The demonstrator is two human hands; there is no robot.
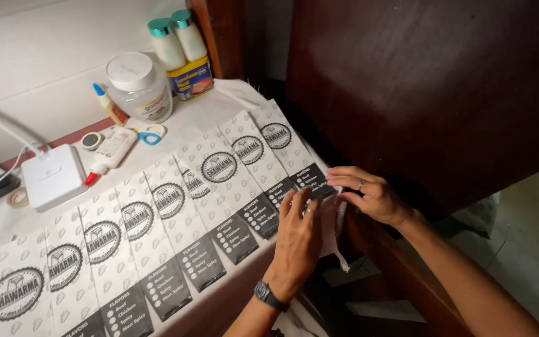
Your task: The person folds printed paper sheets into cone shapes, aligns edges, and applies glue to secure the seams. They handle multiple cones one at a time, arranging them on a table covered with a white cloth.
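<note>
A row of several printed paper sleeves [176,212], white with round black emblems and black bottom panels, lies overlapping across a white-covered table [207,115]. My left hand [297,240], with a dark watch on its wrist, lies flat on the sleeves near the table's right edge. My right hand [369,193], wearing a ring, presses its fingers on the black bottom panel of the rightmost sleeve [282,146]. Both hands lie flat on paper and grip nothing. A white strip [338,246] hangs off the edge under them.
At the back stand a clear jar with a white lid [138,87], two teal-capped bottles [179,43] in a yellow pack, a glue bottle [112,150], small blue scissors [151,134], a white box with a cable [52,176] and tape rolls. Dark wooden furniture [432,93] rises on the right.
</note>
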